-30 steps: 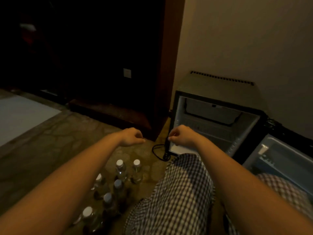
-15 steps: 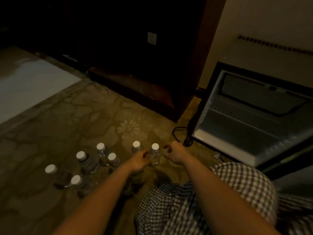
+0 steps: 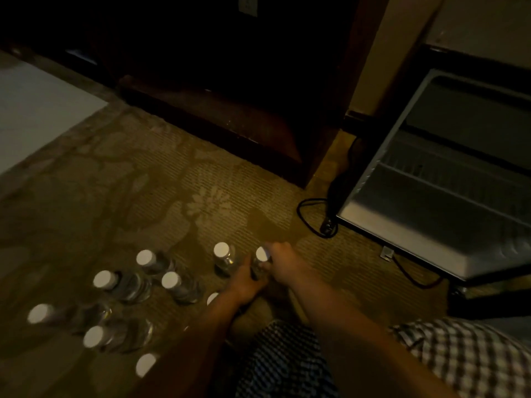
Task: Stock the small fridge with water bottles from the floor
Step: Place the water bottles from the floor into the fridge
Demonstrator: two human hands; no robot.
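Since the head view is dim and smeared, entries are kept to what shows.

Item: clear plastic water bottle with a white round cap [image 3: 262, 255], upright on the olive patterned carpet floor [image 3: 172, 182]. Its long axis is vertical, with the cap toward the camera.

Position: rightmost of the floor stock, directly between both hands.

Left hand [image 3: 246, 281]: fingers curled round the lower body from the left side.

Right hand [image 3: 283, 261]: closed at the neck just under the cap from the right side, apparently gripping, though blur hides the fingertips.

Destination: small open fridge with a pale grey interior [image 3: 402, 225], ahead and to the right of the hands. The right hand is nearer to it.

Between: bare carpet and a black looped power cord [image 3: 307, 214] at the fridge's near left corner.

Other stock: white-capped clear bottles [image 3: 172, 282], upright, grouped to the left. The nearest stands just beside the left hand.

Judgement: lift straight up, then carry forward and rightward, clear of the cord.
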